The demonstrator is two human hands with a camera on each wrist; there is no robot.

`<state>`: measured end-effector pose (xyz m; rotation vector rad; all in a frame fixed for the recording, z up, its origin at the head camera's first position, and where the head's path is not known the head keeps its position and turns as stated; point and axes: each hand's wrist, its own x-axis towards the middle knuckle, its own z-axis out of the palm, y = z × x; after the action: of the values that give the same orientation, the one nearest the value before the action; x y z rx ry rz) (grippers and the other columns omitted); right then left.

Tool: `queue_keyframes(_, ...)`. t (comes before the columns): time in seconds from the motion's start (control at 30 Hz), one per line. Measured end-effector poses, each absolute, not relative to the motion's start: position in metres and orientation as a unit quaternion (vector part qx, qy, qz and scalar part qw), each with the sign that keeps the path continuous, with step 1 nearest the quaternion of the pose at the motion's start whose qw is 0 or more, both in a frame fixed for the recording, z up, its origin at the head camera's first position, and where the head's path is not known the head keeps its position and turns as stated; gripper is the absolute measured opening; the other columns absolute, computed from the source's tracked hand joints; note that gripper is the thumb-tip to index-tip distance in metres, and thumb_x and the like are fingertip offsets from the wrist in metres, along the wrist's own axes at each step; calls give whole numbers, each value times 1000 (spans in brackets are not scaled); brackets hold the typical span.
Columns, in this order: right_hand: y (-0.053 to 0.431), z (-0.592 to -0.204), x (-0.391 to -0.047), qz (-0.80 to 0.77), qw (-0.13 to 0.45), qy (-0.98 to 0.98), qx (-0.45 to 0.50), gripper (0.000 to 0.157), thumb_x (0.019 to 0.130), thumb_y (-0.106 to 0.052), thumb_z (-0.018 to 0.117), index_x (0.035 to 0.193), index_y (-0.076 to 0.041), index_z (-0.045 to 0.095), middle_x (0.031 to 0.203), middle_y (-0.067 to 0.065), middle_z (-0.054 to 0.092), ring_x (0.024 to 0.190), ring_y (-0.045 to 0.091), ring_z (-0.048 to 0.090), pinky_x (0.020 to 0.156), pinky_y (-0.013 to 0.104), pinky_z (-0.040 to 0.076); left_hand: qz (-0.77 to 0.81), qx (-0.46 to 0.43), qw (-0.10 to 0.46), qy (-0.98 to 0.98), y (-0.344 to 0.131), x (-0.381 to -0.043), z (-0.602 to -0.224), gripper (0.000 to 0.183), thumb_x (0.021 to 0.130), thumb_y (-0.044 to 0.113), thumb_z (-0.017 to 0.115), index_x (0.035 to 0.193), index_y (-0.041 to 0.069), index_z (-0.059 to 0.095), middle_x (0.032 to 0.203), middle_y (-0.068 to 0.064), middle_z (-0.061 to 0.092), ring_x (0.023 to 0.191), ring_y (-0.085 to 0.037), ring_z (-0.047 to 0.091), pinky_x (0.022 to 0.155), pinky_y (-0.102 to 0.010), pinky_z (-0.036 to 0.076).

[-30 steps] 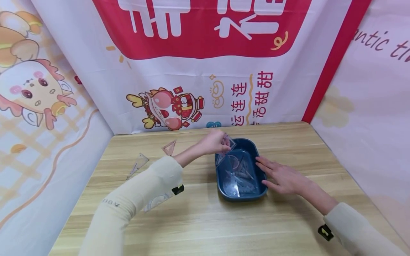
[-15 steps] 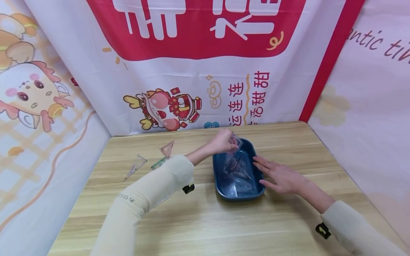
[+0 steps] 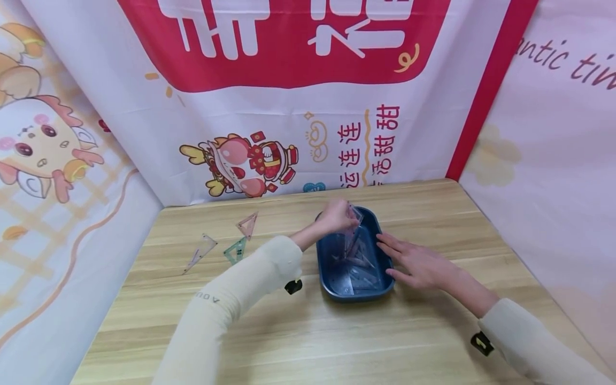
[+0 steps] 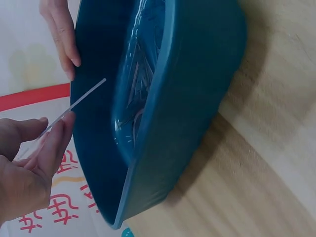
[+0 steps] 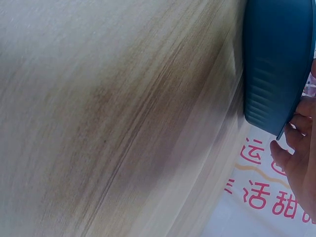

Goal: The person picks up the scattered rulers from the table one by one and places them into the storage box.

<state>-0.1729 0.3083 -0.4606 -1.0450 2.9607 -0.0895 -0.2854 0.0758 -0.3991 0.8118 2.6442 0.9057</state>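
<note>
Over the far left part of a blue plastic bin (image 3: 332, 289), my left hand (image 3: 337, 217) pinches a clear set square (image 3: 356, 215) between thumb and fingers. The left wrist view shows the held piece (image 4: 89, 93) edge-on as a thin strip, inside the line of the bin's rim. Several clear plastic pieces (image 3: 361, 262) lie overlapping on the bin's floor; their exact shapes are hard to make out. My right hand (image 3: 423, 266) rests its fairly straight fingers on the bin's right rim, also visible in the right wrist view.
Left of the bin on the wooden table (image 3: 308, 342) lie a pink set square (image 3: 247, 225), a green set square (image 3: 235, 250) and a slim clear set square (image 3: 199, 253). Printed cloth (image 3: 289, 123) hangs behind the table and at both sides.
My left hand has moved slightly right, farther over the bin, with the set square. The green set square has come out from behind the left sleeve. The right hand keeps its place on the rim.
</note>
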Motion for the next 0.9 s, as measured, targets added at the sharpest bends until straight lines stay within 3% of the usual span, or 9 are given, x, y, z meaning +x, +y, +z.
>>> queue_keyframes(0.27,310,-463,-174,-28,2,942,-333,68,94,-49,43,147,-10,26,157,5,14,140,21,25,106,44,37,376,222,163,885,85,-284,-404,25,88,15,61,64,5,63,63,-6,67,58,-17,66,55,-30,55)
queue_keyframes(0.4,309,-462,-173,-30,-5,941,-338,67,94,-48,44,146,-8,27,156,7,16,140,22,27,105,44,37,397,211,170,877,88,-282,-408,33,86,10,58,54,10,51,60,-4,63,58,-17,66,59,-33,56)
queue_keyframes(0.5,309,-461,-173,-30,-7,940,-341,67,95,-48,43,146,-8,27,156,7,16,139,23,27,105,44,37,399,209,170,877,89,-281,-412,39,84,6,57,49,13,40,49,-1,50,59,-21,67,61,-35,57)
queue_keyframes(0.6,308,-461,-173,-27,-5,940,-340,68,95,-50,41,147,-9,25,156,6,15,140,22,26,105,44,37,399,203,180,876,89,-281,-414,37,83,4,58,50,11,44,50,2,50,62,-22,68,64,-37,57)
queue_keyframes(0.67,308,-461,-174,-26,-3,941,-339,68,95,-50,41,147,-10,25,156,6,15,140,22,26,105,44,37,390,197,196,878,89,-281,-416,33,83,4,60,53,9,49,55,1,57,65,-23,69,65,-36,57)
queue_keyframes(0.8,308,-461,-174,-33,-3,942,-335,68,94,-50,42,147,-10,26,156,5,15,140,21,26,105,44,37,318,210,218,898,89,-282,-419,35,84,8,62,51,11,49,61,-3,66,63,-18,69,54,-25,54)
queue_keyframes(0.9,309,-462,-173,-35,-2,942,-333,68,94,-49,44,147,-10,27,156,5,15,140,22,26,105,44,37,246,242,204,916,87,-282,-420,45,85,14,62,48,15,38,46,1,53,47,-10,59,40,-18,38)
